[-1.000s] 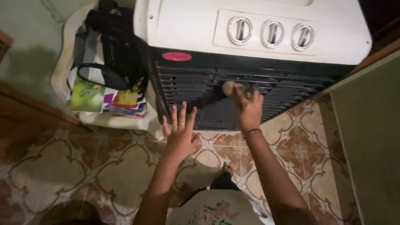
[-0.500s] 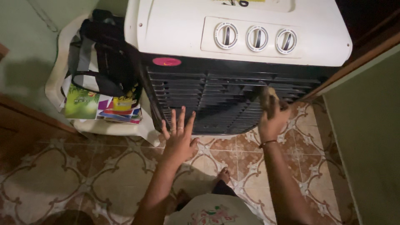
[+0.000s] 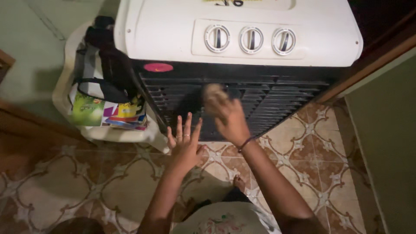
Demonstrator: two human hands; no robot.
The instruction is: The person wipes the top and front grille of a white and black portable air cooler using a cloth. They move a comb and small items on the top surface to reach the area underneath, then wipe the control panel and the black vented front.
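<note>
The floor [image 3: 99, 182] here is of patterned brown and cream tiles, and against a green wall stands an air cooler [image 3: 238, 32] with a white top, three round knobs [image 3: 250, 40] and a dark louvred grille [image 3: 260, 102] in front. The right hand [image 3: 229, 119] is closed around a small pale wad, I think a cloth [image 3: 213, 92], and presses it on the grille near the middle, a bit to the left. The left hand [image 3: 185, 141] is open, all fingers spread, holding nothing; it hovers just before the lower edge of the grille, and if it touches I cannot tell. To my judgement the wiping of the slats is in hand now. A further stroke would need firm pressure along the slats. Beside the cooler a white plastic chair [image 3: 130, 132] carries a dark bag [image 3: 106, 65] and colourful packets [image 3: 110, 113]
</note>
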